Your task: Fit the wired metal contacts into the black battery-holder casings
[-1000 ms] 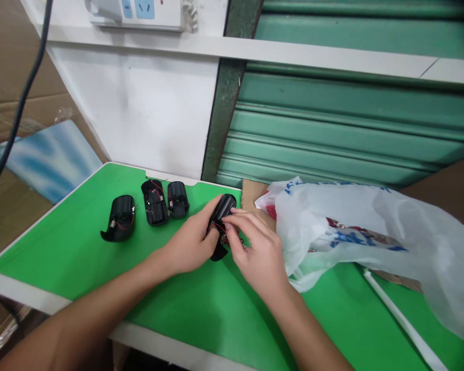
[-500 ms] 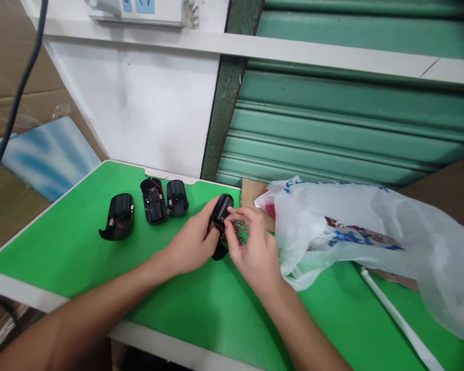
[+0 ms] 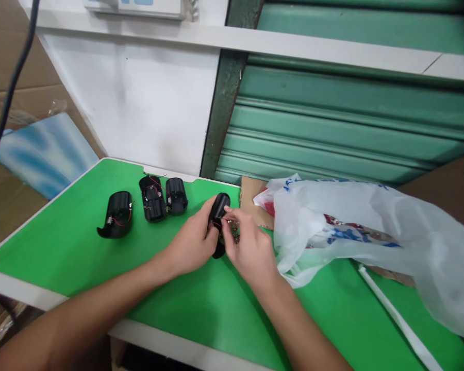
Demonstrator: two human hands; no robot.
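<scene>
My left hand (image 3: 195,239) is wrapped round a black plastic housing (image 3: 219,206) with a curved body and a red wire inside. The fingers of my right hand (image 3: 251,242) are pinched together at the housing's inner side; what they hold is too small and covered to make out. Small metallic bits (image 3: 235,228) with wires show just behind those fingers, partly hidden. To the left on the green tabletop lie similar black housings with red wires: one with a curved lip (image 3: 118,214), an open one (image 3: 153,198) and a shorter one (image 3: 176,196).
A white plastic bag (image 3: 340,226) with blue print covers the table's right side, beside a cardboard piece (image 3: 251,198). A white strip (image 3: 398,314) lies at the front right. A black cable (image 3: 11,87) hangs at the left. Behind the table (image 3: 170,309) stands a green shutter (image 3: 332,113).
My right fingers have shifted slightly left and closer to the housing, and less red wire shows beside them. The housing in my left hand has turned a little. The whole view has tilted slightly.
</scene>
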